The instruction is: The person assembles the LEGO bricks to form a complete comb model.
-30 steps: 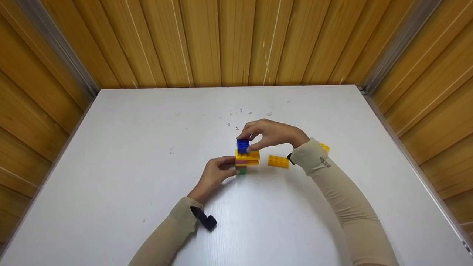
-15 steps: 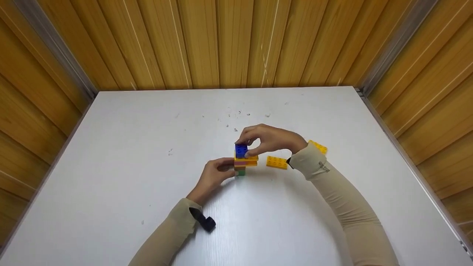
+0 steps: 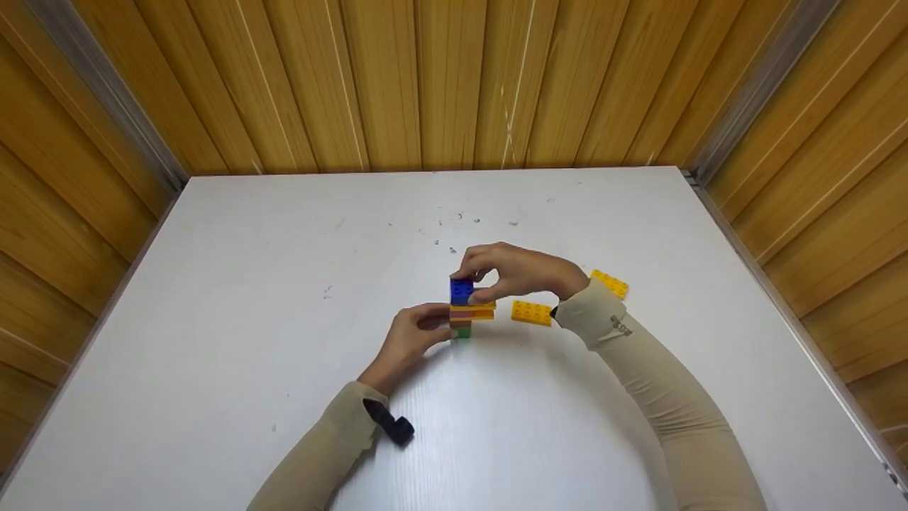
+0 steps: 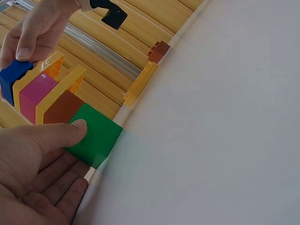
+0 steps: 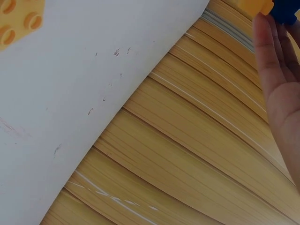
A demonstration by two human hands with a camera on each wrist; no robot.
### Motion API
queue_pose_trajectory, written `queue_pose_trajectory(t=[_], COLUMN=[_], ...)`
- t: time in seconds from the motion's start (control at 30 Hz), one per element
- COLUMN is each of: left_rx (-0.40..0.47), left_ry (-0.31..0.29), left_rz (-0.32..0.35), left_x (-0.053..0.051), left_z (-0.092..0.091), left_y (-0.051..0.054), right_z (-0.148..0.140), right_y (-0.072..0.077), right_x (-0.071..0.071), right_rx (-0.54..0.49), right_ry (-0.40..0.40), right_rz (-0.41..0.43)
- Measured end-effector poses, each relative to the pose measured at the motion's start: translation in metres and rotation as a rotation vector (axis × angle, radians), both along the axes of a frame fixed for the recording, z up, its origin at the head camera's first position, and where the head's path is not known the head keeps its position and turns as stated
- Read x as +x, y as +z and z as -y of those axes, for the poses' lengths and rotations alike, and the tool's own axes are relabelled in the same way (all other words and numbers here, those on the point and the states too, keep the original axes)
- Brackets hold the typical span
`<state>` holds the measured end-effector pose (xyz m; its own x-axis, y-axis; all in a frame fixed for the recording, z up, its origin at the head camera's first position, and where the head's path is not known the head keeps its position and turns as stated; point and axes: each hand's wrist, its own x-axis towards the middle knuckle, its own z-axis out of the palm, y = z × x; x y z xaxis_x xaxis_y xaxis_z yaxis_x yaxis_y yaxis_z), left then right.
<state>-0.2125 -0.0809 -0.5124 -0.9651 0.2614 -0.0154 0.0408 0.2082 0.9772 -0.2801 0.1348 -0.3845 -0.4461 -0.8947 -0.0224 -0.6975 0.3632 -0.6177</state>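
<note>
A tower of toy building bricks stands upright on the white table. Its green brick [image 4: 96, 136] is lowest, then a brown brick [image 4: 63, 108], a yellow plate, a pink brick [image 4: 38, 96] and another yellow plate. The blue brick [image 3: 461, 291] tops it, over the plates' left end; their right ends jut out. My left hand [image 3: 411, 339] grips the tower low down, thumb on the green brick in the left wrist view. With thumb and fingers, my right hand [image 3: 518, 270] pinches the blue brick. The right wrist view shows only part of that hand, at its right edge.
Right of the tower lies a yellow plate [image 3: 532, 313], close to the right cuff. Another yellow piece [image 3: 610, 282] lies farther back, partly behind the right sleeve. A small brown brick [image 4: 159, 51] also shows in the left wrist view. Wood-look panels [image 3: 454, 85] border the table.
My right hand has come down slightly with the blue brick, which now sits lower against the upper yellow plate. The left hand keeps its grip. The head view has shifted a little.
</note>
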Motion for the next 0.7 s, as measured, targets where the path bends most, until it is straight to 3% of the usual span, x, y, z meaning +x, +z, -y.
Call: queue_pose_trajectory(t=[0.57, 0.7], left_rx=[-0.008, -0.012], left_ry=[-0.002, -0.01], left_rz=[0.023, -0.007], left_x=[0.0011, -0.0005], left_z=[-0.0001, 0.0002], left_y=[0.0011, 0.0001], right_z=[0.0013, 0.0027], right_y=[-0.0012, 0.0009], right_x=[0.0094, 0.0103], right_rx=[0.033, 0.026], right_ry=[-0.062, -0.057], right_rz=[0.007, -0.01])
